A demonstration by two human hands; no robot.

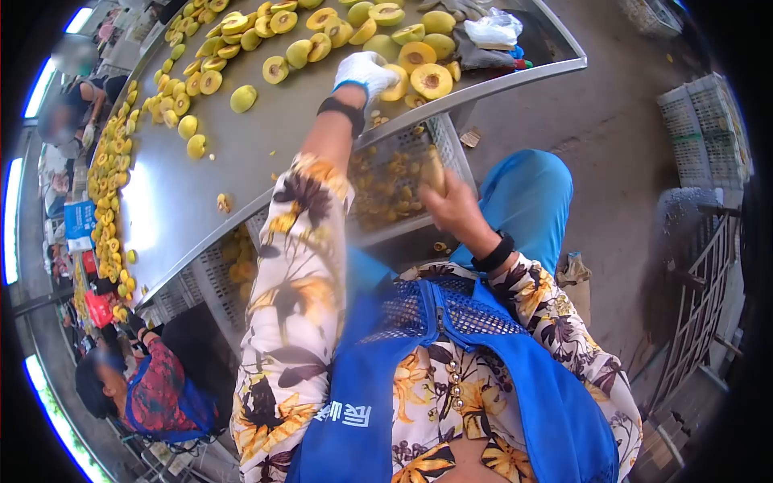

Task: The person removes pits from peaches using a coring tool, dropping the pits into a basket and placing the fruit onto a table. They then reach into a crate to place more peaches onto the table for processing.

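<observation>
In a white glove, my left hand (pixel 366 74) is at the near edge of the metal table (pixel 181 193), its fingers closed on a yellow halved fruit (pixel 395 85). Two larger halves lie beside it, one showing a brown pit (pixel 431 80). My right hand (pixel 457 211) is bare and hangs just off the table, wrapped round a blurred tan object (pixel 433 169) whose shape is unclear. Below and behind that hand is a crate (pixel 386 229) holding yellow pieces. More fruit halves (pixel 275 69) are spread over the table's far side.
Grey cloths and a white plastic bag (pixel 493 29) lie at the table's right corner. Another person (pixel 165 386) sits at the lower left; one more (pixel 76 113) is beyond the table. Stacked crates (pixel 702 133) and a metal rack (pixel 700 306) stand at the right.
</observation>
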